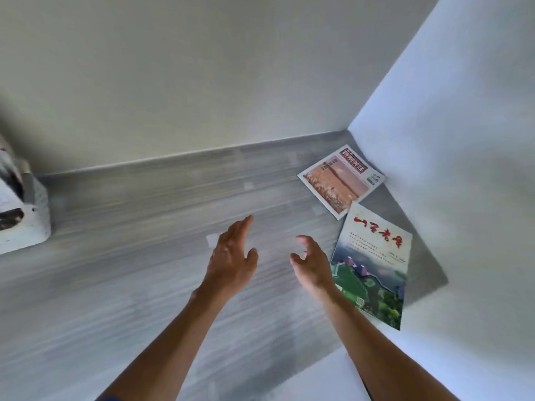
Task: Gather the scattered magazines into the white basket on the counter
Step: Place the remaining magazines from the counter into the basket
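Two magazines [359, 224] on grey counter [144, 270]

Bare grey counter [144, 270] open at centre, two magazines [372, 264] crowding right corner, white basket [26, 227] far left.

Both hands hang empty over the grey counter [130, 270], the left hand [233, 260] flat, the right hand [314, 266] loosely curled beside the green magazine [373, 270]. A tan magazine [340, 180] lies in the corner, its near corner overlapped by the green one. The white basket [21, 218] sits at the far left edge.
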Available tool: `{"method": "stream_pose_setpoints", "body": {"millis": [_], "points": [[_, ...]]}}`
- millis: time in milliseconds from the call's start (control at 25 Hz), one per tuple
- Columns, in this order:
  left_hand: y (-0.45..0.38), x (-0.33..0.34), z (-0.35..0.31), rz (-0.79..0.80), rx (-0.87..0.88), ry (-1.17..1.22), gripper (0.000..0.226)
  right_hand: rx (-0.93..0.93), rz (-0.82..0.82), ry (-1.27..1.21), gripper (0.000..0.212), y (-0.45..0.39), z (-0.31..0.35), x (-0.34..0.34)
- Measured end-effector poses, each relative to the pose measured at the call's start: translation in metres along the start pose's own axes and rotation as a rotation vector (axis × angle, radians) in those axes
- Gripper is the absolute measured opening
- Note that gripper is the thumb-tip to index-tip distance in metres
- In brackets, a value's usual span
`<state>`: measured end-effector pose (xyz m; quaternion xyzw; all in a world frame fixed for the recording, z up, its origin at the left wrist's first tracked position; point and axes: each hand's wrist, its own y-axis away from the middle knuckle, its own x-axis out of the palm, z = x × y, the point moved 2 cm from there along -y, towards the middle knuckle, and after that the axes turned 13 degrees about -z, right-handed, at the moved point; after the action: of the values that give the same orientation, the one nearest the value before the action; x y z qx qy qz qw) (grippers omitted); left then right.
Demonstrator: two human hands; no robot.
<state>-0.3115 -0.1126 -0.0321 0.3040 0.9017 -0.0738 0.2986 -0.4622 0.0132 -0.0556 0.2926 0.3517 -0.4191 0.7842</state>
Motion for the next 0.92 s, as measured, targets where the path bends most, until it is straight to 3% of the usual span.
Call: {"method": "stream_pose_setpoints", "body": {"millis": [160,280,440,640,800,920], "points": [[0.008,0.058,-0.025,0.11,0.01,-0.028,0.065,0.121,0.007,0.456,0.075,-0.008,-0.09,-0.034],[0.015,0.079,-0.02,0.175,-0.041,-0.066,0.058,0.011,0.05,0.556,0.084,0.009,-0.101,-0.025],[0.023,0.081,-0.003,0.211,-0.3,-0.068,0.054,-0.163,0.137,0.489,0.079,0.047,-0.076,0.002],[0.033,0.07,0.015,0.053,-0.816,0.303,0.063,-0.241,0.262,0.355,0.076,0.086,-0.029,0.039],[0.031,0.072,0.015,0.087,-0.911,0.459,0.041,-0.212,0.357,0.261,0.064,0.089,-0.002,0.048],[0.035,0.08,0.002,0.092,-0.746,0.252,0.04,-0.16,0.347,0.155,0.048,0.083,-0.006,0.035]]}}
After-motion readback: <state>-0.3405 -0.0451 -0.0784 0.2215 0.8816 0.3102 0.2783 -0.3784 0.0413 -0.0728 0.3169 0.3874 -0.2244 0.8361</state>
